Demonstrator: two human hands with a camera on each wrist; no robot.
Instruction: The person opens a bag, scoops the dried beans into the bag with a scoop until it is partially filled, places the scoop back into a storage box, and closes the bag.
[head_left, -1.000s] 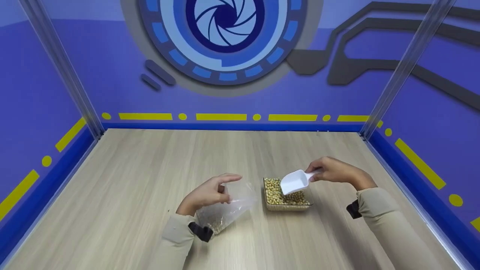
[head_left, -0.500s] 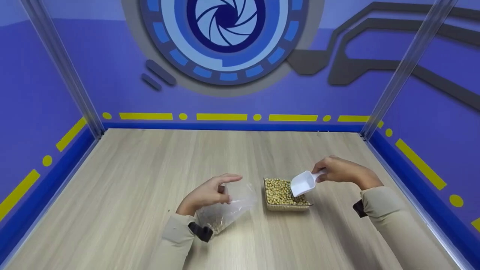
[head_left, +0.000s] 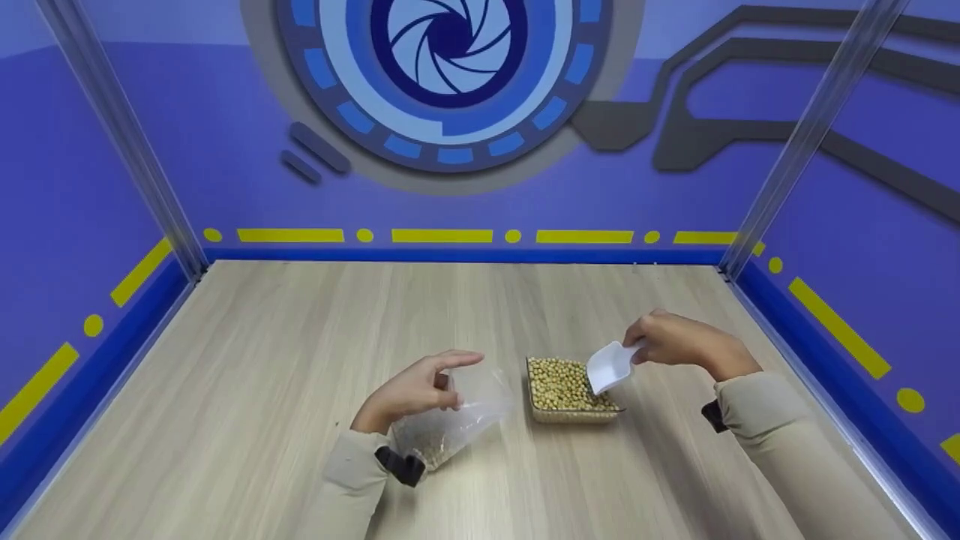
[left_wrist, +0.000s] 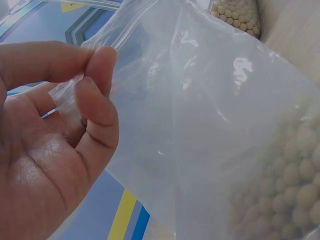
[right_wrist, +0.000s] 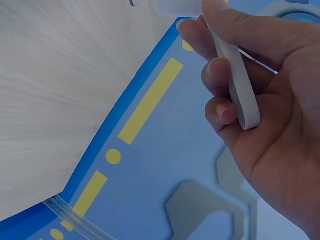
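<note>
Two hands were at work over the desk (head_left: 337, 322), taking twelve o'clock as the back wall. The clear dish (head_left: 576, 416) stood near the middle, full of round pale beans (head_left: 555, 382). At about two o'clock from it was the right hand (head_left: 679, 341), its fingers curled round the handle of the white scoop (head_left: 610, 366). The scoop's bowl showed bare inside and tilted toward seven o'clock, its lip low at the dish's right part; whether it had entered the beans could not be told.

Roughly nine o'clock from the dish, the left hand (head_left: 420, 386) pinched the edge of the clear bag (head_left: 480, 412) between thumb and fingers. The bag stood apart from the dish, with some similar beans (left_wrist: 295, 200) low inside it.

The step in hand seemed to be loading the scoop, with the bag held ready to be filled. The next move probably called for pushing the lip down into the beans, levelling the bowl, then carrying it toward nine o'clock to tip over the bag's mouth. The left hand likely needed to keep that mouth spread, since such limp film could fold in and spill beans.
</note>
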